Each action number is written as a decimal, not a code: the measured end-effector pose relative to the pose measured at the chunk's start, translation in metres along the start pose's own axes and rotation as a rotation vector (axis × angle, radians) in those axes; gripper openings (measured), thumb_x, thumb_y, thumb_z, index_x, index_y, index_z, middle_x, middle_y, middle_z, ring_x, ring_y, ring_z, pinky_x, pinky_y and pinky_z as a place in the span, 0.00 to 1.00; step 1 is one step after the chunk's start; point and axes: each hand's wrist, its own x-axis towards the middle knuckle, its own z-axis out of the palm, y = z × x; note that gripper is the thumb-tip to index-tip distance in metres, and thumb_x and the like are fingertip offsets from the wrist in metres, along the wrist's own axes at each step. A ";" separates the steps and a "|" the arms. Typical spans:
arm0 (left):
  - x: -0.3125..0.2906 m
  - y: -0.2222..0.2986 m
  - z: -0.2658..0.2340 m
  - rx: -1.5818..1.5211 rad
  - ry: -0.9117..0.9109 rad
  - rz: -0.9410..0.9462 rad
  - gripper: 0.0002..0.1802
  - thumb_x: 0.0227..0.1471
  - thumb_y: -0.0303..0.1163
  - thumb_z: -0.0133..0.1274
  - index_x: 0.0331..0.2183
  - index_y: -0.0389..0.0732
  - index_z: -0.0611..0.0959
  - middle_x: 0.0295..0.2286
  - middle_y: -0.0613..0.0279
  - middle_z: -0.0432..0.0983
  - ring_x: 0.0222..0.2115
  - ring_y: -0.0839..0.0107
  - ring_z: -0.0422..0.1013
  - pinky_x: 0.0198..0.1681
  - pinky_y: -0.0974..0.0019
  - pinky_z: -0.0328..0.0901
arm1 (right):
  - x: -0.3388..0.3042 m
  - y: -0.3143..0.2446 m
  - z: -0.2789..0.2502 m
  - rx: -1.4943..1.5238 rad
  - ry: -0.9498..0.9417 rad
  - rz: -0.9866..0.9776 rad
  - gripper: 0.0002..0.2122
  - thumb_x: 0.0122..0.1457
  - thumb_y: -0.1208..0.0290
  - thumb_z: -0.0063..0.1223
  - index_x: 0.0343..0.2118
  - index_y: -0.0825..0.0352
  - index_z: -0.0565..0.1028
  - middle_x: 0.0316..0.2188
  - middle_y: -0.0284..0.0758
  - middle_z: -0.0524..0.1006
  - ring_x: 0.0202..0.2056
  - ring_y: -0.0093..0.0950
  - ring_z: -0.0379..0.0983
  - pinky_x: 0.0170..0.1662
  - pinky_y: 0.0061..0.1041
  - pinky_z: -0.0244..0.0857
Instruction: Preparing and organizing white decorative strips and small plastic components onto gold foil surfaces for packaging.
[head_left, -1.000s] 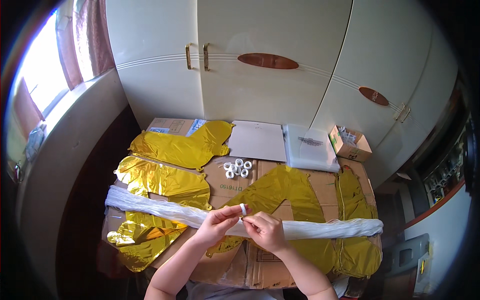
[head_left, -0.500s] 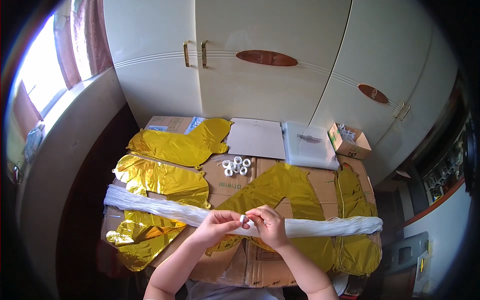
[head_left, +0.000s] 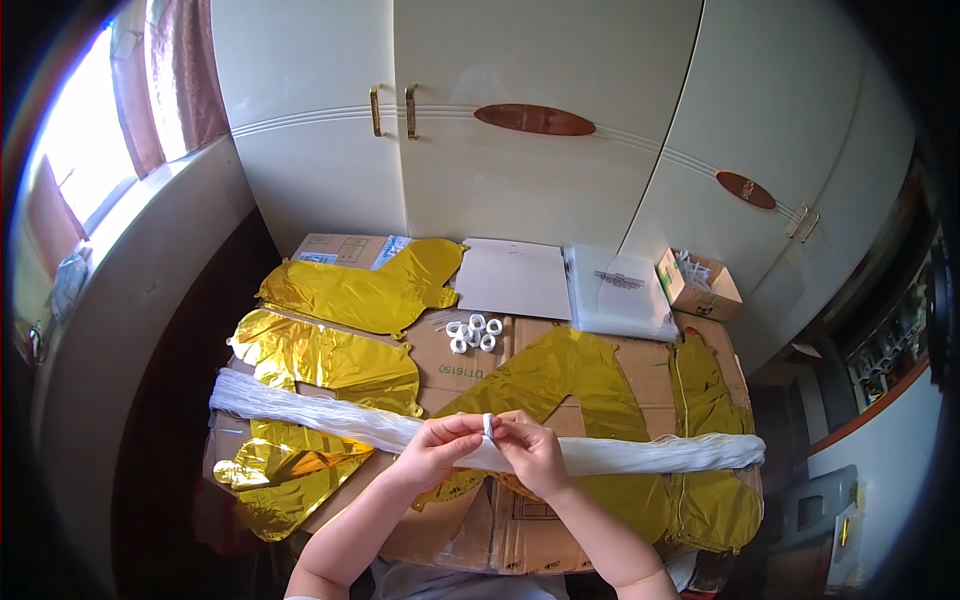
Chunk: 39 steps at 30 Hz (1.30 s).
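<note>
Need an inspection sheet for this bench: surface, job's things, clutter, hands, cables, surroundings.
Surface: cardboard, partly covered by gold foil pieces.
Job's things: small white roll at the fingertips; white thread bundle lying crosswise beneath the hands; loose white rolls clustered beyond.
Clutter: grey sheet, clear plastic bags and small open box along the far edge.
Hands: left hand pinches the roll; right hand touches it, grip partly hidden.
Cables: nothing seen.
Surroundings: white cabinet behind, curtained window left.
</note>
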 end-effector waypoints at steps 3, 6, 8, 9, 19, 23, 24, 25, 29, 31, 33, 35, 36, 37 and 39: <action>0.001 -0.003 -0.004 0.229 -0.011 0.100 0.14 0.53 0.20 0.45 0.43 0.35 0.76 0.41 0.62 0.71 0.41 0.75 0.68 0.47 0.70 0.61 | 0.000 -0.004 -0.004 0.395 -0.066 0.313 0.07 0.55 0.78 0.49 0.37 0.69 0.75 0.32 0.30 0.75 0.32 0.20 0.70 0.38 0.17 0.64; 0.002 0.002 0.002 0.436 -0.009 0.213 0.15 0.53 0.19 0.43 0.44 0.34 0.75 0.42 0.62 0.71 0.42 0.76 0.67 0.47 0.70 0.61 | 0.001 -0.004 -0.006 0.649 -0.064 0.501 0.08 0.56 0.78 0.48 0.38 0.69 0.75 0.33 0.31 0.75 0.32 0.19 0.70 0.39 0.15 0.64; 0.002 0.003 0.004 0.441 0.014 0.199 0.15 0.54 0.19 0.42 0.45 0.33 0.74 0.42 0.61 0.71 0.43 0.75 0.67 0.48 0.70 0.61 | 0.002 -0.012 -0.004 0.747 -0.018 0.570 0.08 0.56 0.79 0.48 0.39 0.69 0.75 0.32 0.32 0.75 0.32 0.18 0.70 0.38 0.15 0.64; 0.001 0.003 0.004 0.382 0.031 0.151 0.16 0.54 0.20 0.42 0.45 0.33 0.74 0.43 0.61 0.71 0.44 0.75 0.67 0.49 0.70 0.60 | 0.003 -0.014 -0.004 0.728 -0.016 0.577 0.08 0.56 0.79 0.48 0.38 0.69 0.75 0.32 0.32 0.75 0.32 0.17 0.70 0.37 0.15 0.64; 0.000 0.011 0.005 0.244 0.014 0.108 0.14 0.55 0.24 0.44 0.44 0.33 0.74 0.39 0.62 0.74 0.39 0.80 0.68 0.43 0.76 0.62 | 0.006 -0.001 -0.021 0.072 -0.051 0.116 0.11 0.57 0.76 0.45 0.42 0.71 0.72 0.33 0.31 0.74 0.34 0.15 0.68 0.40 0.16 0.62; -0.003 0.011 0.002 0.196 0.013 0.012 0.11 0.52 0.25 0.48 0.40 0.32 0.76 0.36 0.61 0.75 0.38 0.78 0.69 0.44 0.73 0.63 | 0.009 -0.022 -0.010 0.344 -0.188 0.151 0.13 0.58 0.77 0.44 0.46 0.71 0.70 0.35 0.31 0.73 0.38 0.17 0.68 0.43 0.18 0.62; -0.003 0.009 0.000 0.211 0.010 -0.007 0.11 0.52 0.25 0.48 0.39 0.32 0.77 0.36 0.61 0.76 0.38 0.78 0.69 0.43 0.73 0.63 | 0.007 -0.016 -0.013 0.302 -0.225 0.163 0.13 0.59 0.77 0.44 0.46 0.72 0.70 0.35 0.32 0.74 0.38 0.19 0.69 0.44 0.19 0.63; -0.003 0.008 -0.001 0.227 0.008 -0.026 0.10 0.52 0.24 0.48 0.38 0.32 0.77 0.35 0.60 0.76 0.37 0.78 0.70 0.43 0.73 0.63 | 0.006 -0.012 -0.015 0.293 -0.226 0.164 0.13 0.59 0.77 0.44 0.46 0.72 0.70 0.35 0.32 0.74 0.37 0.19 0.70 0.44 0.19 0.63; -0.003 0.013 0.008 0.246 0.011 -0.067 0.09 0.52 0.25 0.49 0.36 0.32 0.78 0.32 0.61 0.76 0.35 0.78 0.70 0.42 0.73 0.64 | 0.006 -0.007 -0.021 0.282 -0.236 0.186 0.11 0.58 0.79 0.43 0.43 0.73 0.72 0.34 0.34 0.76 0.36 0.20 0.71 0.44 0.19 0.64; -0.004 0.013 0.007 0.281 0.030 -0.106 0.08 0.52 0.25 0.49 0.35 0.32 0.78 0.31 0.62 0.76 0.34 0.78 0.71 0.41 0.73 0.64 | 0.006 -0.009 -0.023 0.310 -0.247 0.215 0.11 0.57 0.81 0.44 0.42 0.73 0.73 0.33 0.34 0.76 0.35 0.20 0.72 0.43 0.18 0.65; -0.003 0.009 0.003 0.254 0.013 -0.073 0.08 0.52 0.26 0.50 0.35 0.32 0.78 0.30 0.62 0.76 0.33 0.77 0.71 0.41 0.73 0.65 | 0.007 -0.019 -0.024 0.360 -0.257 0.256 0.11 0.55 0.83 0.45 0.42 0.74 0.73 0.33 0.35 0.76 0.35 0.21 0.72 0.43 0.18 0.65; -0.003 0.008 -0.001 0.235 0.006 -0.069 0.08 0.51 0.26 0.50 0.34 0.32 0.78 0.29 0.62 0.76 0.33 0.77 0.71 0.40 0.73 0.65 | 0.006 -0.023 -0.017 0.337 -0.235 0.238 0.11 0.54 0.83 0.48 0.41 0.73 0.73 0.33 0.35 0.76 0.35 0.22 0.72 0.42 0.19 0.66; -0.003 0.009 -0.002 0.227 0.007 -0.082 0.08 0.51 0.26 0.51 0.34 0.32 0.78 0.29 0.62 0.76 0.32 0.77 0.71 0.40 0.73 0.65 | 0.006 -0.025 -0.015 0.324 -0.226 0.229 0.11 0.53 0.83 0.49 0.41 0.73 0.74 0.32 0.35 0.77 0.35 0.22 0.72 0.42 0.19 0.67; -0.003 0.010 -0.004 0.220 0.009 -0.094 0.08 0.51 0.26 0.51 0.33 0.32 0.77 0.29 0.62 0.76 0.32 0.77 0.71 0.39 0.74 0.65 | 0.006 -0.027 -0.014 0.321 -0.213 0.250 0.11 0.52 0.83 0.51 0.40 0.73 0.74 0.32 0.36 0.77 0.34 0.23 0.73 0.42 0.20 0.67; -0.004 0.010 -0.003 0.182 0.001 -0.084 0.07 0.51 0.27 0.51 0.32 0.33 0.77 0.28 0.62 0.76 0.31 0.78 0.71 0.38 0.74 0.65 | 0.007 -0.031 -0.013 0.312 -0.189 0.291 0.11 0.49 0.83 0.54 0.37 0.72 0.75 0.31 0.37 0.77 0.33 0.24 0.74 0.42 0.22 0.67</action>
